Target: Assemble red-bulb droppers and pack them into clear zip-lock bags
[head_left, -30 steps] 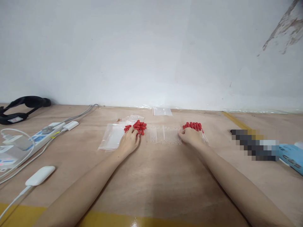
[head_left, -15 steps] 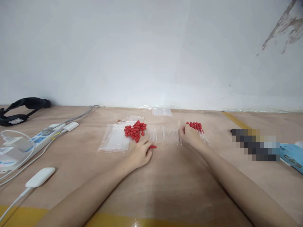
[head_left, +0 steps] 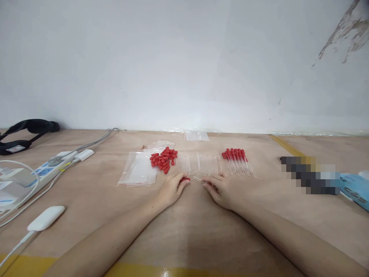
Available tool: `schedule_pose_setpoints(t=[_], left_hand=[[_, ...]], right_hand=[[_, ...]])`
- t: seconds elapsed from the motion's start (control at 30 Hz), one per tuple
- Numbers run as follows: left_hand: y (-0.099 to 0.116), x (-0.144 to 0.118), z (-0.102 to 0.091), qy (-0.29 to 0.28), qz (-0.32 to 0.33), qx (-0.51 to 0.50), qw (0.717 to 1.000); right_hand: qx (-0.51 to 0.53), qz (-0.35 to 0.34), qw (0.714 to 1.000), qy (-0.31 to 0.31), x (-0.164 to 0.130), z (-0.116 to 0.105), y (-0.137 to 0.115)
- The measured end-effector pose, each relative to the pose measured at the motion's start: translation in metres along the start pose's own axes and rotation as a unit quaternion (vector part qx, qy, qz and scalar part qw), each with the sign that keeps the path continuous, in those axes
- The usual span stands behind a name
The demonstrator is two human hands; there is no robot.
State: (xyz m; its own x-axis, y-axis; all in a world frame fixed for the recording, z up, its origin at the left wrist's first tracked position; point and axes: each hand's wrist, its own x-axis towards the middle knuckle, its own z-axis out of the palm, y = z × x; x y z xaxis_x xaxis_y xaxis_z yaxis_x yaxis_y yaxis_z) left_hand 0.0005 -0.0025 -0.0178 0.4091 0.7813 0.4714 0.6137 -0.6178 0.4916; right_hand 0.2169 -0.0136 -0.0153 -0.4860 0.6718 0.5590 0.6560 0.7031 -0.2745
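My left hand (head_left: 173, 187) is closed on a red rubber dropper bulb (head_left: 186, 179), its end showing past the fingertips. Facing it, my right hand (head_left: 223, 189) pinches a thin clear dropper tube (head_left: 197, 179) that points left at the bulb, a small gap apart. Behind my left hand lies a heap of loose red bulbs (head_left: 163, 158). To its right, several clear tubes (head_left: 198, 163) lie side by side in a row. Beyond my right hand are several droppers (head_left: 236, 158) with red bulbs on their tubes.
Clear plastic bags (head_left: 137, 169) lie left of the heap, with another bag (head_left: 197, 136) near the wall. A power strip (head_left: 46, 169), cables, a white adapter (head_left: 46, 218) and a black headset-like item (head_left: 31, 132) are at left. A blue packet (head_left: 354, 189) lies at right.
My right hand has come from beside the finished droppers towards my left hand, bringing a tube. One more bulbed dropper shows at the group's left side. My left hand stays nearly still.
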Motion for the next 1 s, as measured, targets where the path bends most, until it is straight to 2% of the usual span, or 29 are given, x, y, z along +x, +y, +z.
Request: schedule_pose_setpoints(t=[0.3,0.57,0.8,0.9,1.0], left_hand=[[0.009,0.001,-0.001,-0.006,-0.029,-0.06,0.998],[0.005,-0.005,0.003,-0.072,-0.092,-0.177,0.977],[0.004,-0.006,0.002,-0.088,-0.022,-0.095,0.991],[0.007,-0.006,0.001,-0.111,-0.008,-0.078,0.991],[0.008,-0.006,0.0,-0.109,0.002,-0.06,0.992]], right_hand=[[0.029,-0.041,0.999,0.0,0.0,0.008,0.002],[0.032,-0.067,0.997,-0.035,0.002,0.005,0.006],[-0.025,-0.132,0.989,-0.055,0.011,-0.008,0.012],[-0.047,-0.159,0.985,-0.055,0.011,-0.009,0.014],[-0.064,-0.167,0.983,-0.041,0.008,-0.007,0.014]])
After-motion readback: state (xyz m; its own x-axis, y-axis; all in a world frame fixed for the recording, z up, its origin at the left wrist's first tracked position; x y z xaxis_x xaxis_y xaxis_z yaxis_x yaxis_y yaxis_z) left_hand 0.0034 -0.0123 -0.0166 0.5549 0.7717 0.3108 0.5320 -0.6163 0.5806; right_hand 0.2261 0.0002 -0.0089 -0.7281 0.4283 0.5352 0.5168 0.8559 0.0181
